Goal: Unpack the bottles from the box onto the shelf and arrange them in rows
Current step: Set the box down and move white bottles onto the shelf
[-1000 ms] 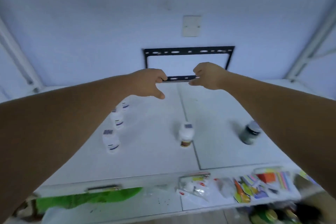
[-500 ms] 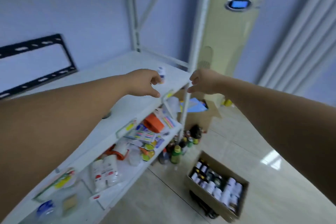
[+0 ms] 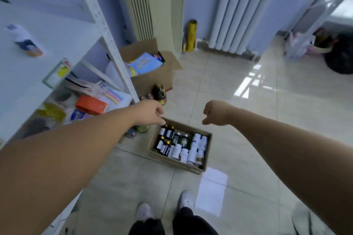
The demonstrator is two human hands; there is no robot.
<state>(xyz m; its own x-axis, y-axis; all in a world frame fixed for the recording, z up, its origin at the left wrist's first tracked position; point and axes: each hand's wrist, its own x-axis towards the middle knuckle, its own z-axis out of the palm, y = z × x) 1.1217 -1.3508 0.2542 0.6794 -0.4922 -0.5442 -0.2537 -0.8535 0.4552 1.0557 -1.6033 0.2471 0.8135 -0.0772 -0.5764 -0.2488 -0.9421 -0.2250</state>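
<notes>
A low cardboard box (image 3: 207, 150) sits on the tiled floor, packed with several white and dark bottles (image 3: 180, 144). My left hand (image 3: 150, 113) hovers over the box's far left corner, fingers curled, holding nothing. My right hand (image 3: 216, 113) hangs above the box's far right side, fingers loosely curled, also with nothing in it. The white shelf (image 3: 57, 32) stands at the left; one blurred white bottle (image 3: 23, 39) stands on its top board.
Lower shelf boards hold packets and an orange box (image 3: 91, 105). Several bottles (image 3: 159, 91) stand on the floor by the shelf post. An open carton (image 3: 152, 70) with books lies behind. White paper (image 3: 212, 191) lies near my shoes (image 3: 187, 199).
My view has swung from the shelf top down and right to the floor. Both hands have dropped from shelf height to just above the box of bottles.
</notes>
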